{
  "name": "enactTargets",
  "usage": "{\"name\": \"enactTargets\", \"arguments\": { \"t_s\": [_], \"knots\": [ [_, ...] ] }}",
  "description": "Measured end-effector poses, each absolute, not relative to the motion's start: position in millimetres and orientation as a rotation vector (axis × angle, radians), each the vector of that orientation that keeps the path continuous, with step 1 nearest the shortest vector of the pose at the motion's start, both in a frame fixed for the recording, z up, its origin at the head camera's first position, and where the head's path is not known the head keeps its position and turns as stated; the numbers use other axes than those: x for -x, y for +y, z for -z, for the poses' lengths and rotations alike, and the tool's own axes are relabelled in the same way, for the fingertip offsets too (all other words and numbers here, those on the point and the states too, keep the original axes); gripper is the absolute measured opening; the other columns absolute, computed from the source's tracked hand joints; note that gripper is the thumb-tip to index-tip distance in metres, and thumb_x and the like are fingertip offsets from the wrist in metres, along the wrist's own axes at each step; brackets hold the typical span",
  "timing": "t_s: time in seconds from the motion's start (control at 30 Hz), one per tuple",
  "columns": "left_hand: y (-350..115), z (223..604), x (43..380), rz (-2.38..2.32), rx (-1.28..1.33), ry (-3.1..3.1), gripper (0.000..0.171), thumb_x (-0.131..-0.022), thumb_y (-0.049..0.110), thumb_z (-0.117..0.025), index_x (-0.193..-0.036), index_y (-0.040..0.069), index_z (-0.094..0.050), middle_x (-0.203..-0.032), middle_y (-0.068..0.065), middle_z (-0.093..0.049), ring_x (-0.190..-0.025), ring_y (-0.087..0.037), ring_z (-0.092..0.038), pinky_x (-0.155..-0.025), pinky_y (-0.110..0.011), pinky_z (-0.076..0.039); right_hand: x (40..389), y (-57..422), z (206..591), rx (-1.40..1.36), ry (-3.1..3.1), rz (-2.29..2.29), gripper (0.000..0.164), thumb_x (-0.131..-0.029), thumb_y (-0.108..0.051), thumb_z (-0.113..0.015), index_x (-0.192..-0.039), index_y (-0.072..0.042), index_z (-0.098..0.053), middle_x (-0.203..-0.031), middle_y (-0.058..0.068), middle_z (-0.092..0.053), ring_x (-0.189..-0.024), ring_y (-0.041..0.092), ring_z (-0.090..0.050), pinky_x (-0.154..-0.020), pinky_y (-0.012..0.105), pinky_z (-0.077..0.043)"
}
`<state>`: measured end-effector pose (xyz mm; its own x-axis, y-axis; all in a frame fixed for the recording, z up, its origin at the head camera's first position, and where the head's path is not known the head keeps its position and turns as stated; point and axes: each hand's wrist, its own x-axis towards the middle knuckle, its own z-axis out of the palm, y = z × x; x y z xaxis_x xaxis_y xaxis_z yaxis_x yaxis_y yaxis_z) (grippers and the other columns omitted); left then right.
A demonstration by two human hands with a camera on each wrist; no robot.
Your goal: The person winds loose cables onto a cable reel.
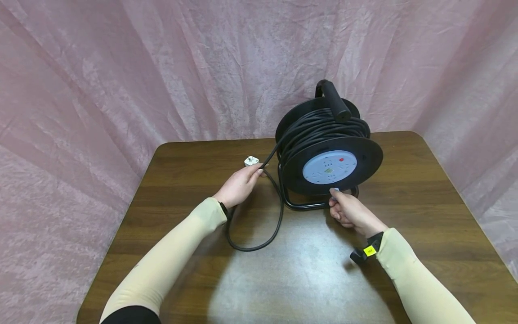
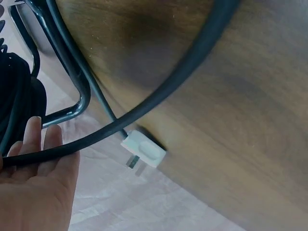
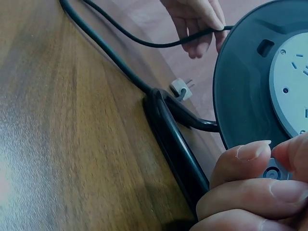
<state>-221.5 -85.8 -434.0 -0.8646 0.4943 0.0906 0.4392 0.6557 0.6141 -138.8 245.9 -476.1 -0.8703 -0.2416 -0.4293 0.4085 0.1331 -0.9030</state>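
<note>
A black cable reel (image 1: 371, 157) stands toward the back right of the table, wound with black cable (image 1: 311, 126). Its front carries a pale socket panel (image 1: 329, 168) with a red button. My left hand (image 1: 238, 185) pinches the cable just left of the reel; in the left wrist view the cable (image 2: 156, 98) crosses the fingers. From there a loop hangs down onto the table. My right hand (image 1: 350, 211) holds a small grey knob (image 3: 273, 172) at the reel's lower rim between thumb and fingers, which partly hide it. A white plug (image 1: 251, 160) lies behind my left hand.
The reel rests on a black tubular frame (image 1: 305, 207) with a carrying grip (image 1: 336, 101) on top. Brown wood forms the table (image 1: 437, 216). Pink curtains (image 1: 218, 67) hang behind the table and on both sides.
</note>
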Motion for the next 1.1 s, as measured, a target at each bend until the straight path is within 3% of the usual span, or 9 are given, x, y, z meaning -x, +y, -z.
{"name": "enactTargets", "arguments": {
  "t_s": [0.3,0.53,1.1],
  "knots": [
    [-88,436,224,-0.972,-0.785,2.793,0.036,-0.110,0.027,-0.038,-0.140,0.017,-0.054,-0.123,-0.008,-0.066,-0.122,-0.016,-0.055,-0.106,-0.037,-0.039,139,235,477,-0.182,1.912,1.809,0.047,-0.107,-0.048,-0.035,-0.091,-0.004,-0.040,-0.055,-0.001,-0.044,-0.038,0.005,-0.023,-0.036,0.019,-0.021],
    [-90,441,226,-1.017,-0.762,2.765,0.037,-0.110,0.029,-0.037,-0.141,0.017,-0.053,-0.118,-0.010,-0.068,-0.113,-0.016,-0.060,-0.102,-0.038,-0.043,140,227,479,-0.183,1.899,1.804,0.048,-0.107,-0.049,-0.034,-0.090,-0.004,-0.041,-0.055,-0.001,-0.044,-0.038,0.005,-0.023,-0.036,0.020,-0.021],
    [-93,447,224,-1.024,-0.647,2.675,0.032,-0.110,0.027,-0.036,-0.134,0.019,-0.056,-0.089,-0.004,-0.064,-0.078,-0.019,-0.065,-0.072,-0.033,-0.052,140,201,474,-0.188,1.837,1.828,0.047,-0.106,-0.049,-0.036,-0.089,-0.006,-0.041,-0.055,0.000,-0.042,-0.038,0.006,-0.020,-0.037,0.021,-0.018]
  ]
}}
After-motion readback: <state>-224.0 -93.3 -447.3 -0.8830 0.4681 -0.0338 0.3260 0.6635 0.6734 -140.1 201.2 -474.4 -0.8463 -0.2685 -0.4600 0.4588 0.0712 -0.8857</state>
